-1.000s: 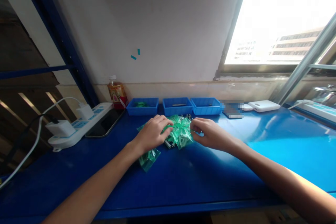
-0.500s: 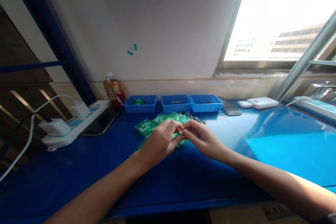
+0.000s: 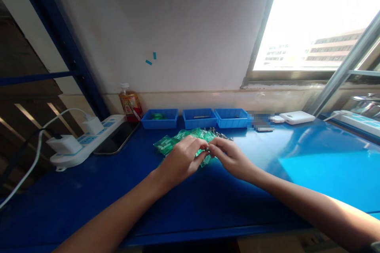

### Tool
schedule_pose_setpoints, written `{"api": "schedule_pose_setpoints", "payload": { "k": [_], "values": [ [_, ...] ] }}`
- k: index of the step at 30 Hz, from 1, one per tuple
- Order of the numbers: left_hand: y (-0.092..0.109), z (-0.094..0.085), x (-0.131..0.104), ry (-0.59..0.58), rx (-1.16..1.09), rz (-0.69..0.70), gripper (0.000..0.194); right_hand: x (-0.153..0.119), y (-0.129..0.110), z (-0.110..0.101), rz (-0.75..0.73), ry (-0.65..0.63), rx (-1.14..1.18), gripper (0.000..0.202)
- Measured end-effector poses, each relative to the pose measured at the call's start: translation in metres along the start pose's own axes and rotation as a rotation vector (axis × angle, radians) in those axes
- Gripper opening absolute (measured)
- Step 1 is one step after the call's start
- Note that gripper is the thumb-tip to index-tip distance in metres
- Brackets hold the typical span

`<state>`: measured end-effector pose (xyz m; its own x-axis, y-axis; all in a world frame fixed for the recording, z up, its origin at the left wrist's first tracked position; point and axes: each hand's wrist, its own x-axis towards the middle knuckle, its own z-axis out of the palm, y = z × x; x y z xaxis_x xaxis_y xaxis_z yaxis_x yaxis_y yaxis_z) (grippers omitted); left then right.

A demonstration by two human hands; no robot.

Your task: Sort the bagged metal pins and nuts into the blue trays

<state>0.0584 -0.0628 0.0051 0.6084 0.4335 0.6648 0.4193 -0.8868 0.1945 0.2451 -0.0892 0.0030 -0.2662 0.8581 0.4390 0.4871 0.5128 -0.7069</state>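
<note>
My left hand [image 3: 184, 157] and my right hand [image 3: 230, 157] meet fingertip to fingertip above the blue table [image 3: 190, 205]. Both are pinched round something small between them, too small and too covered by fingers to name. Behind and under my hands lies a pile of green plastic packets [image 3: 166, 144]. Several small grey metal parts [image 3: 221, 135] are scattered just beyond my right hand.
Three blue bins stand along the wall: left [image 3: 160, 120], middle [image 3: 200, 119] and right [image 3: 231, 119]. A bottle [image 3: 130, 104], a phone [image 3: 115, 140] and a power strip [image 3: 71, 158] are at the left. A white device [image 3: 297, 117] lies at the back right.
The fingertips have shifted slightly and the small thing between them shows at a different angle. Both hands stay together above the packets. The view has moved a little.
</note>
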Motion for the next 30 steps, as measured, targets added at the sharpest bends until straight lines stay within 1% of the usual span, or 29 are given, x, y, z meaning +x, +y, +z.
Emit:
{"api": "schedule_pose_setpoints", "payload": {
  "k": [2,4,8,11,14,18,20,22,23,25,27,30],
  "values": [
    [0.0018,-0.0020,0.0015,0.007,0.006,0.004,0.006,0.0001,0.0016,0.0009,0.013,0.002,-0.023,0.033],
    [0.0040,-0.0041,0.0026,0.005,0.027,-0.009,0.006,-0.0009,0.0016,0.0011,-0.008,-0.001,-0.053,0.031],
    [0.0062,-0.0067,0.0035,-0.019,0.067,-0.089,0.012,-0.0055,-0.0007,0.0001,-0.145,0.020,-0.126,0.009],
    [0.0054,-0.0077,0.0044,-0.062,0.057,-0.114,0.020,-0.0081,0.0000,0.0002,-0.269,0.030,-0.188,0.010],
    [0.0043,-0.0079,0.0056,-0.114,0.041,-0.080,0.026,-0.0086,0.0020,0.0016,-0.343,0.031,-0.227,0.006],
    [0.0039,-0.0080,0.0055,-0.146,0.043,-0.068,0.033,-0.0072,0.0023,0.0016,-0.346,0.044,-0.247,0.003],
    [0.0039,-0.0081,0.0046,-0.136,0.010,-0.081,0.028,-0.0062,0.0021,0.0006,-0.330,0.061,-0.243,0.008],
    [0.0039,-0.0080,0.0037,-0.115,-0.023,-0.084,0.017,-0.0049,0.0028,-0.0002,-0.306,0.080,-0.236,0.016],
    [0.0039,-0.0078,0.0034,-0.108,-0.028,-0.076,0.015,-0.0043,0.0035,-0.0003,-0.293,0.089,-0.233,0.018],
    [0.0040,-0.0068,0.0033,-0.094,-0.015,-0.053,0.018,-0.0034,0.0052,0.0004,-0.271,0.102,-0.238,0.022],
    [0.0041,-0.0058,0.0035,-0.073,0.009,-0.038,0.014,-0.0032,0.0065,0.0019,-0.264,0.102,-0.246,0.024],
    [0.0041,-0.0055,0.0043,-0.042,0.050,-0.055,0.010,-0.0040,0.0060,0.0032,-0.260,0.090,-0.243,0.022]
  ]
}}
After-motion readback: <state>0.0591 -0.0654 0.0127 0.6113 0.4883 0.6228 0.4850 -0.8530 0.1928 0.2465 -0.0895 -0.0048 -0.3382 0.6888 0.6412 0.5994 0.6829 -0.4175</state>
